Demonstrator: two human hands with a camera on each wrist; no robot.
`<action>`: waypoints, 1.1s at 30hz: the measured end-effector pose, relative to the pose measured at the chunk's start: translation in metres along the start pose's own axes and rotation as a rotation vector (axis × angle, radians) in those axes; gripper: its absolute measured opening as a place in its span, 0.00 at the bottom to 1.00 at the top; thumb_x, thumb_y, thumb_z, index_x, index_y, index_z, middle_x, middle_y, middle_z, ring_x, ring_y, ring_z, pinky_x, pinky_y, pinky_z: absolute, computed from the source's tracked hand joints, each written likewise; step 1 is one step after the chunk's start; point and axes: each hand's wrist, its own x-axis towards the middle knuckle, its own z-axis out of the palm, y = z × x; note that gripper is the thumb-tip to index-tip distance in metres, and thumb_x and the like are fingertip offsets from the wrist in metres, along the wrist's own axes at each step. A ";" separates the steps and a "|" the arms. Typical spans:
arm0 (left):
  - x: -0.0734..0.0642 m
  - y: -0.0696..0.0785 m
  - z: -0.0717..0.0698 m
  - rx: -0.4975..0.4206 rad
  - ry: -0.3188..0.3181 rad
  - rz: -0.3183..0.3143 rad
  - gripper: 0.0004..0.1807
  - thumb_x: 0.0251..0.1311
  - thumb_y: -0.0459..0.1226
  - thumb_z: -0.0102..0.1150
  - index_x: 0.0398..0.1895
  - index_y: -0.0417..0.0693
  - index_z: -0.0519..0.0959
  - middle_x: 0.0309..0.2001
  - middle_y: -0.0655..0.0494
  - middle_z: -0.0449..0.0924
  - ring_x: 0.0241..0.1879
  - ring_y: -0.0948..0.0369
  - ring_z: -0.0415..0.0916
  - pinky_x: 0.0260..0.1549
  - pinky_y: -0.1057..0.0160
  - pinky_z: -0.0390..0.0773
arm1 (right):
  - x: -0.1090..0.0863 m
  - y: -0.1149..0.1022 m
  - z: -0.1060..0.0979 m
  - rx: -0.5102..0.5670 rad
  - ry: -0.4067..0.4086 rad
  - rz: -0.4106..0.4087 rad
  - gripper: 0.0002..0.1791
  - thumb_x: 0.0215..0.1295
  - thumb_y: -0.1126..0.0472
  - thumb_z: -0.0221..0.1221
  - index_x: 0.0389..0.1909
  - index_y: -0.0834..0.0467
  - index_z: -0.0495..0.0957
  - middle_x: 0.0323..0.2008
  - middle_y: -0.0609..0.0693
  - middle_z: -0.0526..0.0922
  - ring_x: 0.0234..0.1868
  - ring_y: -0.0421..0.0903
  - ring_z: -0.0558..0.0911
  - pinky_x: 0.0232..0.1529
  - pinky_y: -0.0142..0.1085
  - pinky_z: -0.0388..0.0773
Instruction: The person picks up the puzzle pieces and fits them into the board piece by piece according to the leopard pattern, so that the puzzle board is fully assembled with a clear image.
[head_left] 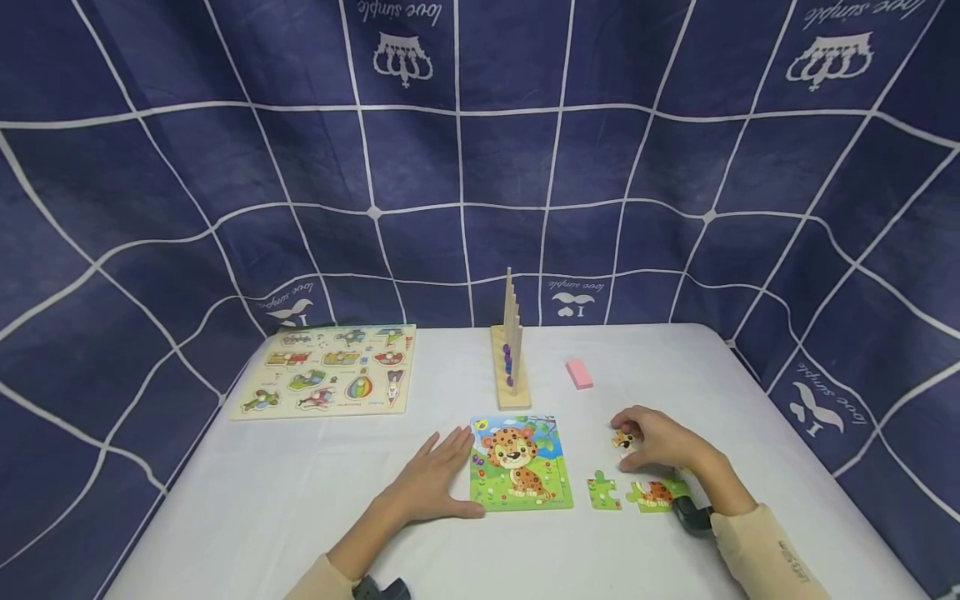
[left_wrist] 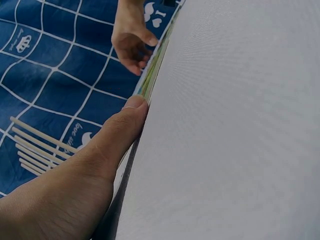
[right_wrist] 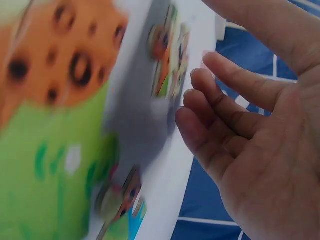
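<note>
A leopard puzzle in a square board lies at the table's middle. My left hand rests flat along its left side, fingers extended, with the thumb by its lower left corner. Over to the right, my right hand hovers with loosely bent fingers around a loose puzzle piece showing part of the leopard's face. In the right wrist view the right hand's fingers hold nothing, and pieces lie on the table beyond them. A green puzzle piece and a leopard-body piece lie nearer me, the latter partly hidden by the wrist.
Behind the puzzle stands a wooden peg rack with upright rods and a few purple and blue beads. A pink block lies right of it. A wooden vehicle puzzle board sits at the back left. Blue checked curtain surrounds the table.
</note>
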 end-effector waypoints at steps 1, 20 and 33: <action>0.000 0.000 0.000 0.001 0.002 0.003 0.65 0.42 0.79 0.50 0.76 0.45 0.52 0.78 0.52 0.47 0.78 0.55 0.46 0.76 0.46 0.47 | -0.001 0.003 -0.001 0.004 -0.005 0.001 0.37 0.37 0.56 0.79 0.52 0.60 0.77 0.44 0.48 0.80 0.45 0.45 0.76 0.49 0.40 0.78; 0.002 -0.003 0.003 -0.012 0.006 0.000 0.66 0.42 0.80 0.48 0.77 0.46 0.51 0.79 0.53 0.45 0.78 0.56 0.45 0.76 0.47 0.46 | 0.000 0.011 -0.010 -0.010 -0.114 0.027 0.40 0.33 0.68 0.78 0.54 0.62 0.73 0.43 0.50 0.75 0.44 0.46 0.72 0.47 0.39 0.76; 0.002 -0.002 0.003 -0.010 0.004 0.000 0.66 0.42 0.80 0.48 0.77 0.46 0.52 0.78 0.52 0.46 0.78 0.55 0.46 0.76 0.46 0.46 | -0.002 0.013 -0.006 0.020 -0.076 0.006 0.35 0.35 0.62 0.79 0.48 0.62 0.75 0.37 0.49 0.73 0.39 0.45 0.70 0.37 0.30 0.71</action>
